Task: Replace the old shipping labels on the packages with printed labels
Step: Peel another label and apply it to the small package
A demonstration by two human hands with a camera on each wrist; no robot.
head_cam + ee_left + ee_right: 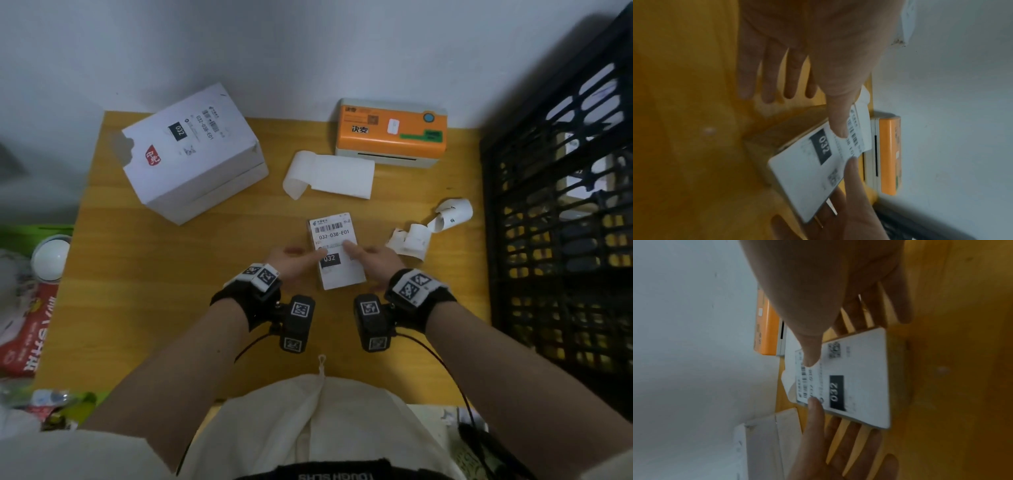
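Note:
A small package [343, 278] lies on the yellow table [164, 294] in front of me, its top covered by a white printed label [331, 235] reading 032-038-E01. My left hand [301, 256] and right hand [362, 254] flank it. Both thumbs press flat on the label's middle. In the left wrist view the left thumb [838, 120] pushes on the label [807, 170], with the other fingers [768, 76] straight on the table. In the right wrist view the right thumb [809, 352] presses the label [861, 379], and the straight fingers [898, 301] lie past the package's edge.
A larger white box [191, 154] bearing a similar label stands at the back left. An orange label printer [390, 132] sits at the back, with curled backing paper [329, 174] before it. Crumpled peeled labels [414, 238] lie to the right. A black crate [565, 212] borders the right edge.

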